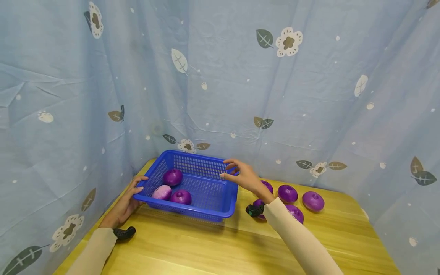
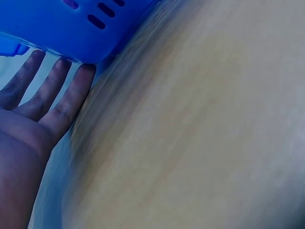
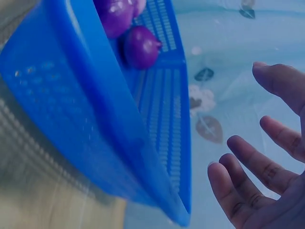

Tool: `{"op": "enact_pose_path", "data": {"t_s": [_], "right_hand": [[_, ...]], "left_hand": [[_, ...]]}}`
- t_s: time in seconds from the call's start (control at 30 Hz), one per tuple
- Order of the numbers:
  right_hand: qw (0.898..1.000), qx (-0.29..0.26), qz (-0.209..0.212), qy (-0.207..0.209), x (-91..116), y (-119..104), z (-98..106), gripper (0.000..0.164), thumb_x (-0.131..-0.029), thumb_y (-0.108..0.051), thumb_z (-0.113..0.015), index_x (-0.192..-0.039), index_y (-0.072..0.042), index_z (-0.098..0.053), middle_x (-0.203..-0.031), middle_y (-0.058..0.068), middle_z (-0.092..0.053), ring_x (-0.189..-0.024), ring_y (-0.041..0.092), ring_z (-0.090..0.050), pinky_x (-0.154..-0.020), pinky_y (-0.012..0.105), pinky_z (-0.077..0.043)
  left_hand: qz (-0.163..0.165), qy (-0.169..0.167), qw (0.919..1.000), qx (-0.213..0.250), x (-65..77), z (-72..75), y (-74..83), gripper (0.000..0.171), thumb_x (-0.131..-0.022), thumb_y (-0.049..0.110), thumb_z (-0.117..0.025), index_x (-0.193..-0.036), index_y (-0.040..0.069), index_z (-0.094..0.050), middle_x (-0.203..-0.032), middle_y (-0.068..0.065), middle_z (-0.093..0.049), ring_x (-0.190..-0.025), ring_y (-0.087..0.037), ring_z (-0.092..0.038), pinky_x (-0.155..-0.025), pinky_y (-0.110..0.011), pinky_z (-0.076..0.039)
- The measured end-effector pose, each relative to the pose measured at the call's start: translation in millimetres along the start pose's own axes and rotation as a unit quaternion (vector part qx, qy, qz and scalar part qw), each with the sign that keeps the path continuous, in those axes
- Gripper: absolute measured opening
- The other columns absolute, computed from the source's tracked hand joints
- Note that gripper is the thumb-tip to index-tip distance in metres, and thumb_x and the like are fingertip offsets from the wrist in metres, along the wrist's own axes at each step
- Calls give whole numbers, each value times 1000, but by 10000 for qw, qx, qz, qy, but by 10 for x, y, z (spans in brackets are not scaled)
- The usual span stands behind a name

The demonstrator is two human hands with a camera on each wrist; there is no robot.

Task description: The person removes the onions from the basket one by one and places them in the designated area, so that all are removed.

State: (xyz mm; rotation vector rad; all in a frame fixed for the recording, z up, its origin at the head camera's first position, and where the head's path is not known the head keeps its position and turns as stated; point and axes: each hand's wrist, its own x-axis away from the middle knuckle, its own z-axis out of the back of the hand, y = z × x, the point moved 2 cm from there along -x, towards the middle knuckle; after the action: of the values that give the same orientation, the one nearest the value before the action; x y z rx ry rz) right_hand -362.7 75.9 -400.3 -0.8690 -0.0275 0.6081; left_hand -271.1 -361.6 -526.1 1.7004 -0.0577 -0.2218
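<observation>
Cream sleeve (image 1: 297, 239) at five o'clock, behind loosely spread right hand (image 1: 245, 177).
At seven o'clock, blue basket (image 1: 206, 212) of onions (image 1: 181, 197), seemingly being steadied by straight-fingered left hand (image 1: 125, 202), how firmly unclear; next, probably calls for curling right hand round basket.

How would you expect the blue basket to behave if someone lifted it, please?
The blue basket looks like moulded plastic, so it should stay fairly stiff. Its perforated walls suggest it is light for its size. The three onions inside sit toward its left end, so that side may dip and they could roll.
</observation>
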Motion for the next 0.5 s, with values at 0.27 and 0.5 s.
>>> {"op": "enact_pose_path", "data": {"t_s": [0.27, 0.5], "right_hand": [[9987, -43, 368, -346, -231, -184, -296, 56, -90, -46, -78, -140, -28, -59, -126, 7, -67, -103, 18, -63, -82, 40, -55], [9963, -10, 545, -664, -425, -246, -526, 57, -88, -50, -79, -139, -33, -59, -124, -2, -66, -103, 15, -63, -82, 36, -55]], "left_hand": [[-56, -24, 10000, -5, -4, 8, 1, 45, -110, 30, -40, -154, 28, -31, -157, -17, -10, -125, -29, -50, -95, -34, -52], [-27, 39, 10000, -26, -15, 11, -19, 44, -110, 31, -40, -153, 30, -31, -158, -18, -8, -128, -34, -44, -94, -34, -52]]}}
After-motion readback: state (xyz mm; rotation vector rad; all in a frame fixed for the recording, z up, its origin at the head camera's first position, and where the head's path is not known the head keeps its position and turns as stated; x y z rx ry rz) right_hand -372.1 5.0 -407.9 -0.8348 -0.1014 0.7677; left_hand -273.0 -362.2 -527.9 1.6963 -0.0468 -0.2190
